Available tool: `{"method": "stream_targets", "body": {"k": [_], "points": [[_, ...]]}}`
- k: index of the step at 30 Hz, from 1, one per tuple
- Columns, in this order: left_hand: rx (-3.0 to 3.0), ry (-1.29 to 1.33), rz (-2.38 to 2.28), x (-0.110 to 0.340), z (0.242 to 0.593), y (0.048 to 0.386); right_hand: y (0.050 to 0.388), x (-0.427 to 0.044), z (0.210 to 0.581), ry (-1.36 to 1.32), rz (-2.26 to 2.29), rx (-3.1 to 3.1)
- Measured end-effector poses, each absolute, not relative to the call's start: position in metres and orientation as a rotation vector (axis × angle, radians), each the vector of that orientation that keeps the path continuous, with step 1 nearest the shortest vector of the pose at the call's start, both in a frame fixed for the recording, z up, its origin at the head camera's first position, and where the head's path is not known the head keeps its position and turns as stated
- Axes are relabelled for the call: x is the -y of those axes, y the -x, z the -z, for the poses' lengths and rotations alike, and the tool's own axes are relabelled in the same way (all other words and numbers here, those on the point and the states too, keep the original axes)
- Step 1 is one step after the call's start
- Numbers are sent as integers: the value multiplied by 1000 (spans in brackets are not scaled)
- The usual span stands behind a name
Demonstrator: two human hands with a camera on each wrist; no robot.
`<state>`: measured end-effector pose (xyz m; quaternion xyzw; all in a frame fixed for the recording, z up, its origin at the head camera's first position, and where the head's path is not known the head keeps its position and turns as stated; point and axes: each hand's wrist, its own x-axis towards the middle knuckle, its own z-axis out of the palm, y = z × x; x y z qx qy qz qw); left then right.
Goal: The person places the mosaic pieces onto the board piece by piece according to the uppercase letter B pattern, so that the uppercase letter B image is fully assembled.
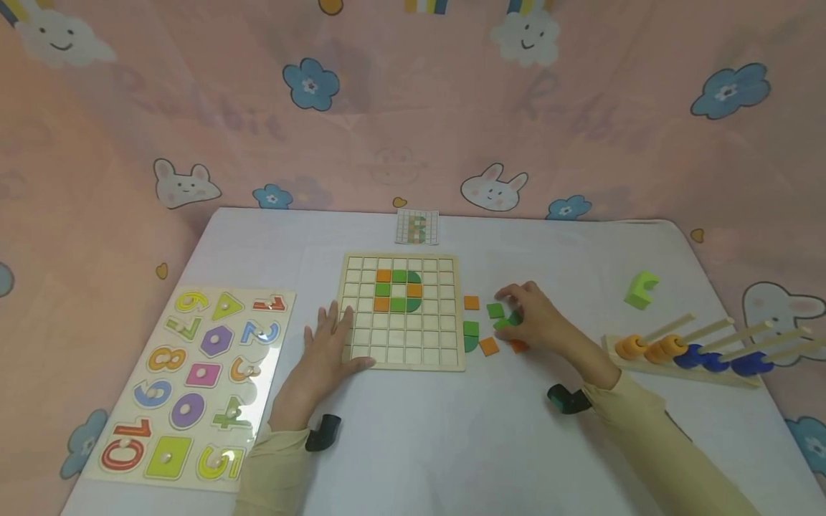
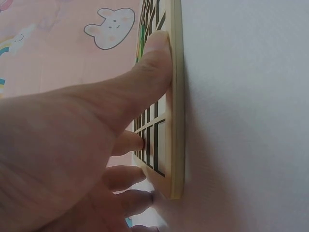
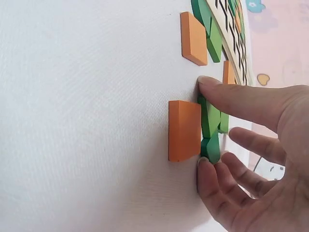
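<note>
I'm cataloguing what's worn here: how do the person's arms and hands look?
The left sleeve and right sleeve are long, plain and khaki. The left hand and right hand wear no gloves. A small, dark, bent device shows at each wrist.

On the white counter (image 1: 400,444), a number-and-shape puzzle board (image 1: 242,295) lies left; right, a wooden peg rack (image 1: 684,371) carries orange rings (image 1: 671,345) and blue rings (image 1: 751,363) — beyond it, a notched green block (image 1: 639,292). Behind hangs pink printed cloth (image 1: 413,93).
</note>
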<state>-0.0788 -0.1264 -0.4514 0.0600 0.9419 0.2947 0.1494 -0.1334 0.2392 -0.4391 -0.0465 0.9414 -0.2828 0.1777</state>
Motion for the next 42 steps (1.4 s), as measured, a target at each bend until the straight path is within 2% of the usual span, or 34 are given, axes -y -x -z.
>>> {"method": "stream_targets", "body": {"k": [18,42], "points": [[-2699,-157,-858,127,452,80,135,-229,444,312,850,-2683],[-2705,-161,-861,127,453,80,139,-214,449,261,888,-2712]]}}
